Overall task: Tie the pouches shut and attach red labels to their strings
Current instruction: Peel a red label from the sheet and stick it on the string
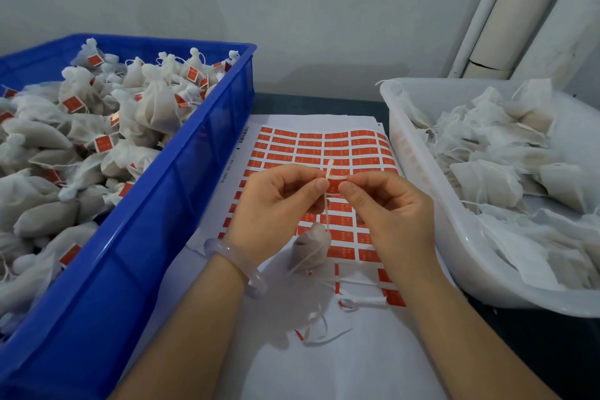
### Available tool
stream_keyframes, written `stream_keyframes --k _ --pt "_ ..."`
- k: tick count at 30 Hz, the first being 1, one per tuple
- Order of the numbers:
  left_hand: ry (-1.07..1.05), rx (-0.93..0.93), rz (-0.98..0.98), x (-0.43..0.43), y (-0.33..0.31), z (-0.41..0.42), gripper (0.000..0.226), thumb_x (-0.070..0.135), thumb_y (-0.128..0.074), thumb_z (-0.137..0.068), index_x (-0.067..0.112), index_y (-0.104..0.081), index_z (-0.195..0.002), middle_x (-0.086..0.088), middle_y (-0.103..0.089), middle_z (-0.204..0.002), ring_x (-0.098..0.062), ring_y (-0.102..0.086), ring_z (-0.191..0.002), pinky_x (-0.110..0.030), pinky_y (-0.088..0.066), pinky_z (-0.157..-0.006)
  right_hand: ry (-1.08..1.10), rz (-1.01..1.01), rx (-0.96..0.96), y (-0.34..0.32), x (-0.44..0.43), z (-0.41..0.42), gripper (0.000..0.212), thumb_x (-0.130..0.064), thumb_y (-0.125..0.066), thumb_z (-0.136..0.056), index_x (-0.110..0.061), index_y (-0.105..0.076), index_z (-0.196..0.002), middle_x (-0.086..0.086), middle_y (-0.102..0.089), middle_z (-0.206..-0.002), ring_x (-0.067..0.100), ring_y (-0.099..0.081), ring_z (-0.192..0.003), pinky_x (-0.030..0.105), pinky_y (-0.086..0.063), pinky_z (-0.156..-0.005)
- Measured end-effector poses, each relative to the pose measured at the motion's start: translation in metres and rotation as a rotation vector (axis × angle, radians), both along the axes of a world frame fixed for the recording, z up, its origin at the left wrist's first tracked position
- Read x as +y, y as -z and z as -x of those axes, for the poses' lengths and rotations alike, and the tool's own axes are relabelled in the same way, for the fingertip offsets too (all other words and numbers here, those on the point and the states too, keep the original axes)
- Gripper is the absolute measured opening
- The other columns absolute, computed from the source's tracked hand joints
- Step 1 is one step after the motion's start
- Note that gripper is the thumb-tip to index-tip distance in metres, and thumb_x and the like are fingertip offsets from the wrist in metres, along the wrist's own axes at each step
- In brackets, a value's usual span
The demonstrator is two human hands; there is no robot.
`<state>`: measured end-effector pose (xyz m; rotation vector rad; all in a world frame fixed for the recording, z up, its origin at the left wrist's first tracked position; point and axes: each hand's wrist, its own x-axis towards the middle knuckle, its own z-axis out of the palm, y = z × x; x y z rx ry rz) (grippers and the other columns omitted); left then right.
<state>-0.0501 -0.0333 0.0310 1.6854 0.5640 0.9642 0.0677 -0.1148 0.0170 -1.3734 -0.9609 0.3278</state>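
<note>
A small white pouch (310, 248) hangs by its string (327, 204) above the sheet of red labels (324, 146). My left hand (276, 204) pinches the string near its top. My right hand (389, 208) pinches a red label (333, 187) that is folded around the string between both hands' fingertips. The string's end sticks up above the fingers. The label sheet lies on white paper in the middle of the table, partly hidden by my hands.
A blue crate (181, 204) on the left holds several tied pouches with red labels. A white tub (418, 191) on the right holds several untied pouches. Loose white backing strips (324, 331) lie on the paper near my wrists. Cardboard tubes (519, 16) lean against the wall.
</note>
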Motion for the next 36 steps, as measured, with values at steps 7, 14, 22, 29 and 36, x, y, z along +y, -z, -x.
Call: stream_keyframes --k 7,14,22,29,36 --pt "0.003 0.007 -0.030 -0.0020 -0.0004 0.0005 0.016 0.036 -0.055 -0.067 0.035 -0.062 -0.082 0.028 -0.066 -0.070 0.001 -0.067 -0.072 -0.007 -0.048 -0.059 -0.017 0.013 0.009 0.0017 0.0022 -0.0006 0.024 -0.046 -0.062 -0.064 -0.035 -0.062 -0.085 -0.027 -0.067 -0.080 -0.005 -0.064 -0.084 0.008 -0.051 -0.067" --pt "-0.008 -0.012 -0.047 -0.0024 -0.0012 0.0017 0.016 0.036 -0.062 -0.064 0.036 -0.064 -0.079 0.028 -0.067 -0.070 0.002 -0.067 -0.072 -0.007 -0.049 -0.059 -0.039 0.012 -0.042 0.0015 0.0024 -0.0011 0.015 -0.045 -0.060 -0.067 -0.039 -0.061 -0.081 -0.036 -0.063 -0.078 -0.008 -0.062 -0.084 0.005 -0.049 -0.064" --pt "-0.018 -0.006 -0.047 0.0000 0.0013 0.0017 0.015 0.034 -0.061 -0.064 0.034 -0.064 -0.079 0.027 -0.066 -0.067 0.001 -0.067 -0.068 -0.008 -0.048 -0.057 -0.068 -0.014 -0.041 0.0026 0.0022 -0.0007 0.014 -0.042 -0.061 -0.068 -0.036 -0.061 -0.081 -0.032 -0.065 -0.079 -0.005 -0.063 -0.084 0.007 -0.050 -0.066" --pt "0.006 -0.014 -0.042 -0.0003 0.0016 0.0004 0.010 0.028 -0.062 -0.070 0.034 -0.064 -0.078 0.025 -0.067 -0.068 -0.001 -0.067 -0.069 -0.008 -0.048 -0.057 -0.069 -0.021 -0.038 0.0033 0.0014 -0.0013 0.015 -0.041 -0.062 -0.068 -0.032 -0.061 -0.080 -0.028 -0.066 -0.078 0.000 -0.064 -0.081 0.009 -0.051 -0.066" --pt "0.018 -0.041 -0.024 0.0001 0.0029 0.0015 0.015 0.033 -0.060 -0.067 0.032 -0.065 -0.080 0.023 -0.068 -0.070 -0.003 -0.068 -0.070 -0.009 -0.049 -0.059 -0.090 -0.047 -0.041 0.0025 0.0011 0.0005 0.015 -0.039 -0.061 -0.070 -0.039 -0.061 -0.085 -0.037 -0.064 -0.083 -0.010 -0.062 -0.088 0.002 -0.044 -0.064"
